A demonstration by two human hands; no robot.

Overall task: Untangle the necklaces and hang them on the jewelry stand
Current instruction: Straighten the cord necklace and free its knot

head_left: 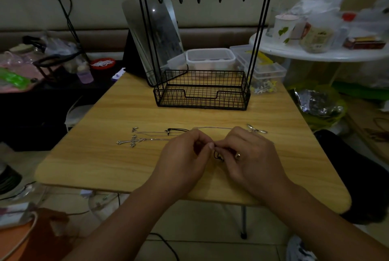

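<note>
Head view: your left hand [185, 155] and right hand [248, 153] both pinch the black cord [219, 155] mid-table [105, 166], amid tangled chains [155, 139]. Light, limp, probably snag-prone; grip beside knots. Stand [202, 92] hooks empty.

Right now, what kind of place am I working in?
Most likely a lived-in room at home, not a workshop: a small wooden folding table near a sofa back, with mugs on a white side table and plastic storage boxes around.
</note>
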